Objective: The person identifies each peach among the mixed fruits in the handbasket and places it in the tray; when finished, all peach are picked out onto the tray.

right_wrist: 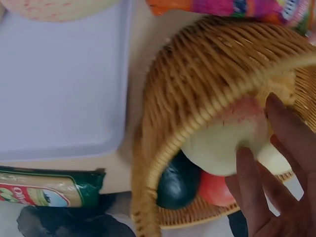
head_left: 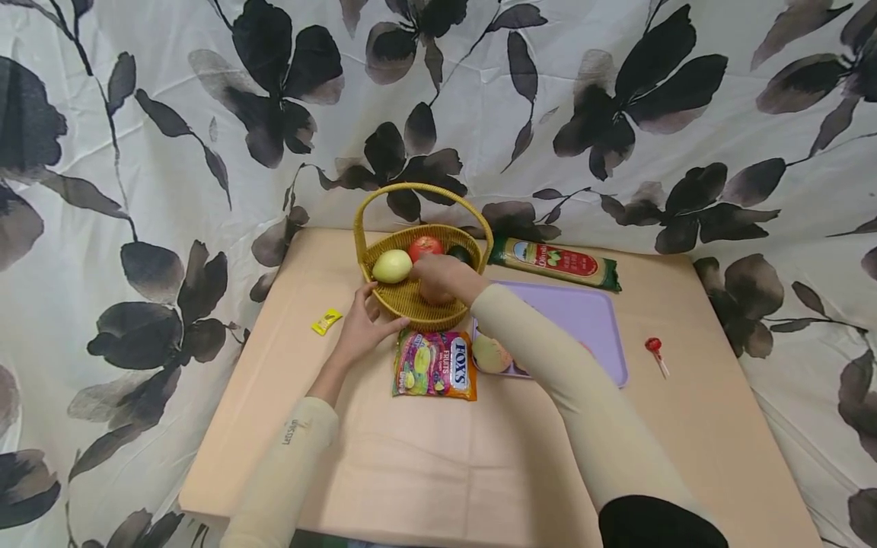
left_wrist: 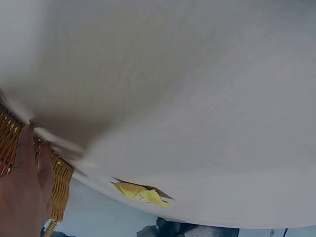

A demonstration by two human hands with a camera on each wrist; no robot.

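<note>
The right hand was down inside the wicker basket, its fingers curled round a pale, pink-flushed fruit lying in the near part of the bowl, under the arch of the handle. The left hand rested against the near-left outside wall of the basket, fingers straight and thumb up on the rim, bracing it rather than gripping.

To do this step well, the brace probably mattered most: a light basket would likely slide or tip if the fruit were handled one-handed. The fruit should be held round its widest part with even, gentle pressure, since it looked soft enough to bruise, and the wrist kept low to clear the handle and avoid knocking the yellow-green fruit, the tomato and the dark avocado crowded at the far side.

The basket stood toward the far edge of a peach-coloured table. Just near of it lay a bright candy bag; to its right, a lilac tray with another pale fruit on its near-left corner. A pasta packet lay beyond the tray, a red lollipop well to the right, and a small yellow wrapper to the left. A white cloth printed with dark leaves hung round the table.
</note>
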